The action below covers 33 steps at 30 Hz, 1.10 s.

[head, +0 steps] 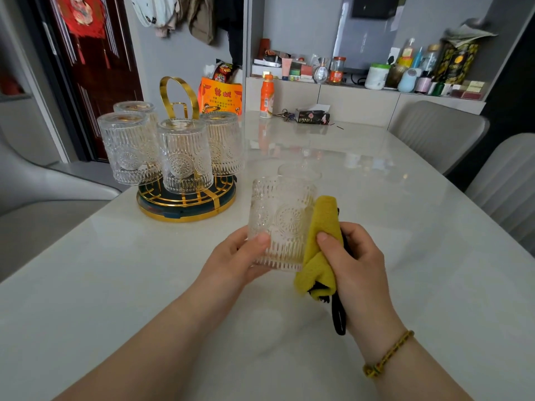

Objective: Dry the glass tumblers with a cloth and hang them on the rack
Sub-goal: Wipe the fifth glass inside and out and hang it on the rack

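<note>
A person at a pale, glossy desk (405,227) grips an embossed glass tumbler (280,224) in the left hand (243,256), thumb across its near side and fingers curled round the far side. The tumbler is just to the right of the gold wire rack (185,211) and nearer the viewer. The right hand (353,261) pinches a folded yellow cloth (324,227) between thumb and fingers and presses it against the tumbler's right wall. A black loop (338,314) hangs from the cloth below the palm, and a woven bracelet (388,354) circles the right wrist. Four matching tumblers (182,154) hang upside down on the rack, above its round gold-rimmed base. A second loose tumbler (299,170) stands on the desk right of the rack, just behind the held one. Well beyond the rack, an orange bottle (267,96) stands near the desk's far edge.
</note>
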Available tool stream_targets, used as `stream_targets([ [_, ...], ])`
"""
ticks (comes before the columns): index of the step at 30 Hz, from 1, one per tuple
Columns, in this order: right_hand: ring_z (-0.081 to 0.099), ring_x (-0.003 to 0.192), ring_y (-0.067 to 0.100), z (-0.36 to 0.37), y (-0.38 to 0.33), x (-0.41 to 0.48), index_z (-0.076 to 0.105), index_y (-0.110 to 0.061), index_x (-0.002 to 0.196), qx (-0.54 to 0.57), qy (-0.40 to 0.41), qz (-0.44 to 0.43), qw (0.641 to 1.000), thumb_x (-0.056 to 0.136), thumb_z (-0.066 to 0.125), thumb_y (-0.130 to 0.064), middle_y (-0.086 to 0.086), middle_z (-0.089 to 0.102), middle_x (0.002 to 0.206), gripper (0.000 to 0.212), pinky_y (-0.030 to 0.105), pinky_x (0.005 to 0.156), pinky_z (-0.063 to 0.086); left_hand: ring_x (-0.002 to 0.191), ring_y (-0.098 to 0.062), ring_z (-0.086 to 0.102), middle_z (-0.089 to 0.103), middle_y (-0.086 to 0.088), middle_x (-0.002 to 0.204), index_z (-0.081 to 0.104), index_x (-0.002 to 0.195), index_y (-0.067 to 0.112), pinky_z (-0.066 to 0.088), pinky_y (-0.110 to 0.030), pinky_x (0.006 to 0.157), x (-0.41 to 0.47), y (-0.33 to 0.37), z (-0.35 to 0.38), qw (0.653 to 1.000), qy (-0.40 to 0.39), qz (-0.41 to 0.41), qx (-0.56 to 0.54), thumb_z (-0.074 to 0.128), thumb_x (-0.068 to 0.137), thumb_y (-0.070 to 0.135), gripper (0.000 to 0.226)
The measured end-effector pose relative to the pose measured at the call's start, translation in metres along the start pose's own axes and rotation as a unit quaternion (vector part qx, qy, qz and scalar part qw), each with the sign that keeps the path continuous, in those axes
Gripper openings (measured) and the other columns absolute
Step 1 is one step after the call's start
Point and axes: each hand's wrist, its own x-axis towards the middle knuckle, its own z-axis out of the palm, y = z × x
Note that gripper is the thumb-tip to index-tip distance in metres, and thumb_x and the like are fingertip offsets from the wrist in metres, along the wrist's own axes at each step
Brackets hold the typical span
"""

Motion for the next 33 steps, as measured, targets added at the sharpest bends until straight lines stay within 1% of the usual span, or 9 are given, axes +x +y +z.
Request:
stream_targets([
  [3, 0.054, 0.05, 0.012, 0.001, 0.0, -0.002, 0.058, -0.02, 0.075, -0.023, 0.017, -0.02, 0.999, 0.082, 0.06, -0.01, -0.003, 0.059, 0.061, 0.013, 0.028, 0.052, 0.045, 0.097, -0.01, 0.066, 0.068, 0.0, 0.108, 0.043, 0.13, 0.018, 0.05, -0.03, 0.091, 0.0, 0.0, 0.004, 0.999, 0.015, -0.027, 0.018, 0.058, 0.067, 0.037, 0.068],
  [7, 0.055, 0.05, 0.001, 0.004, 0.001, -0.004, 0.058, -0.019, 0.074, -0.041, 0.001, -0.025, 0.999, 0.081, 0.061, -0.009, -0.006, 0.06, 0.064, 0.013, 0.018, 0.05, 0.047, 0.08, 0.007, 0.065, 0.062, 0.01, 0.102, 0.035, 0.125, 0.024, 0.052, -0.01, 0.065, -0.002, -0.002, 0.007, 0.997, 0.028, -0.03, 0.058, 0.08, 0.054, 0.037, 0.085],
  [9, 0.054, 0.049, -0.002, 0.004, 0.002, -0.005, 0.057, -0.02, 0.075, -0.042, -0.008, -0.039, 0.998, 0.081, 0.061, -0.007, -0.009, 0.06, 0.062, 0.014, 0.013, 0.048, 0.046, 0.086, -0.001, 0.067, 0.066, 0.005, 0.104, 0.041, 0.125, 0.02, 0.054, -0.016, 0.069, 0.0, -0.005, 0.004, 0.998, 0.03, -0.024, 0.058, 0.087, 0.048, 0.039, 0.091],
  [12, 0.054, 0.048, -0.003, 0.004, 0.001, -0.005, 0.056, -0.025, 0.077, -0.057, -0.023, -0.066, 0.996, 0.081, 0.061, -0.005, -0.018, 0.061, 0.055, 0.02, 0.01, 0.046, 0.043, 0.094, -0.019, 0.068, 0.069, -0.007, 0.107, 0.05, 0.122, 0.012, 0.056, -0.032, 0.081, 0.003, -0.007, 0.001, 1.0, 0.009, -0.025, -0.012, 0.073, 0.046, 0.045, 0.085],
  [15, 0.056, 0.051, 0.0, 0.005, 0.002, -0.006, 0.055, -0.029, 0.078, -0.073, -0.058, -0.083, 0.992, 0.08, 0.063, -0.006, -0.015, 0.062, 0.058, 0.024, 0.011, 0.048, 0.043, 0.091, -0.02, 0.069, 0.072, -0.007, 0.102, 0.057, 0.113, 0.012, 0.057, -0.029, 0.077, 0.005, -0.006, 0.0, 0.995, -0.007, -0.022, -0.099, 0.065, 0.052, 0.045, 0.069],
  [18, 0.059, 0.077, 0.002, 0.008, 0.005, -0.008, 0.053, -0.035, 0.076, -0.155, -0.09, -0.165, 0.97, 0.072, 0.065, -0.025, -0.015, 0.061, 0.087, 0.016, 0.014, 0.068, 0.047, 0.085, -0.015, 0.069, 0.073, -0.002, 0.094, 0.061, 0.106, 0.016, 0.057, -0.026, 0.072, 0.007, -0.005, -0.006, 0.993, -0.004, -0.014, -0.117, 0.064, 0.058, 0.041, 0.055],
  [22, 0.048, 0.098, -0.015, 0.005, 0.002, -0.007, 0.054, -0.034, 0.077, -0.207, -0.049, -0.265, 0.941, 0.065, 0.057, -0.034, -0.024, 0.05, 0.105, 0.012, 0.003, 0.083, 0.039, 0.089, -0.018, 0.068, 0.071, -0.005, 0.1, 0.054, 0.117, 0.013, 0.056, -0.029, 0.075, 0.004, -0.003, -0.004, 0.995, -0.055, -0.019, -0.08, 0.068, 0.053, 0.045, 0.073],
  [27, 0.052, 0.053, -0.003, -0.006, -0.007, 0.003, 0.055, -0.026, 0.076, -0.033, 0.005, -0.08, 0.996, 0.084, 0.06, -0.012, -0.012, 0.057, 0.065, 0.017, 0.012, 0.049, 0.044, 0.093, -0.025, 0.068, 0.07, -0.011, 0.105, 0.049, 0.124, 0.006, 0.055, -0.03, 0.071, -0.002, -0.004, 0.006, 0.988, -0.112, -0.021, -0.1, 0.084, 0.035, 0.056, 0.107],
  [33, 0.05, 0.045, 0.001, 0.01, 0.006, -0.009, 0.052, -0.018, 0.071, -0.083, -0.094, -0.046, 0.991, 0.08, 0.063, -0.006, -0.008, 0.056, 0.056, 0.018, 0.012, 0.045, 0.041, 0.096, -0.018, 0.067, 0.07, -0.004, 0.107, 0.05, 0.125, 0.011, 0.055, -0.025, 0.074, 0.006, 0.0, -0.006, 0.993, -0.016, 0.021, -0.114, 0.065, 0.053, 0.042, 0.08],
])
